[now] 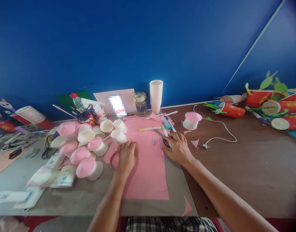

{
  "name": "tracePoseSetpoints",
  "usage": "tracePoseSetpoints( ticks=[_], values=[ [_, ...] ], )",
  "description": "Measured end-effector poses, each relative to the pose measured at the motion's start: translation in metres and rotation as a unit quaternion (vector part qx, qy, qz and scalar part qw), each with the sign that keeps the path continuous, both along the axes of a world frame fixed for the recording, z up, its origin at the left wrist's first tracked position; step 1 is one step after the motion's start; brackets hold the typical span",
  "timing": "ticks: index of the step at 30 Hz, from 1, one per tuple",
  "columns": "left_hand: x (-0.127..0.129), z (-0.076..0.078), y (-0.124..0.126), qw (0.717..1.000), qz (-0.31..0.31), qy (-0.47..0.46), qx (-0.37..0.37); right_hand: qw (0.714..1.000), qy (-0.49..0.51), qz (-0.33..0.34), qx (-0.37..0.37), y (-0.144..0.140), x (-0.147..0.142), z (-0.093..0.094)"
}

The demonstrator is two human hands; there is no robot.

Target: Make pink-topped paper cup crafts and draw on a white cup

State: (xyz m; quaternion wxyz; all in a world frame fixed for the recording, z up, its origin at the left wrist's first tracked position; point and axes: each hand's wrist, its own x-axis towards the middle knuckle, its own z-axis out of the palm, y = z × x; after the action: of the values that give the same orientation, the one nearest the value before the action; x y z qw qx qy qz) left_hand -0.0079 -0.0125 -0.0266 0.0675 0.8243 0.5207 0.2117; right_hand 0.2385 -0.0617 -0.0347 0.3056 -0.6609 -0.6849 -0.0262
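Note:
A large sheet of pink paper (pixel 145 180) lies in front of me on the grey mat. My left hand (pixel 127 156) rests flat on its left part, fingers stretched forward and no object seen in them. A ring-shaped roll of tape (pixel 112 161) sits beside that hand, partly hidden by it. At the sheet's right edge, my right hand (pixel 179 147) has its fingers curled over the dark handles of scissors (pixel 166 141), which lie low on the table. Several white paper cups (pixel 119 137) stand left of my left hand, many with pink paper cones (pixel 86 167) on them.
Markers (pixel 150 129) and a glue stick (pixel 166 122) lie on the paper's far part. Behind stand a cup stack (pixel 156 96), a glass jar (pixel 140 104) and a lit phone (pixel 117 104). Rightward are one coned cup (pixel 191 120), a white cable (pixel 225 125) and red cups (pixel 232 110).

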Motion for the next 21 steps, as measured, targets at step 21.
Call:
tracePoseSetpoints(
  ticks=[21],
  values=[
    [0.0,-0.002,0.008,0.977,0.005,-0.213,-0.022,0.995,-0.012,0.078,-0.052,-0.02,-0.044,0.004]
  ],
)
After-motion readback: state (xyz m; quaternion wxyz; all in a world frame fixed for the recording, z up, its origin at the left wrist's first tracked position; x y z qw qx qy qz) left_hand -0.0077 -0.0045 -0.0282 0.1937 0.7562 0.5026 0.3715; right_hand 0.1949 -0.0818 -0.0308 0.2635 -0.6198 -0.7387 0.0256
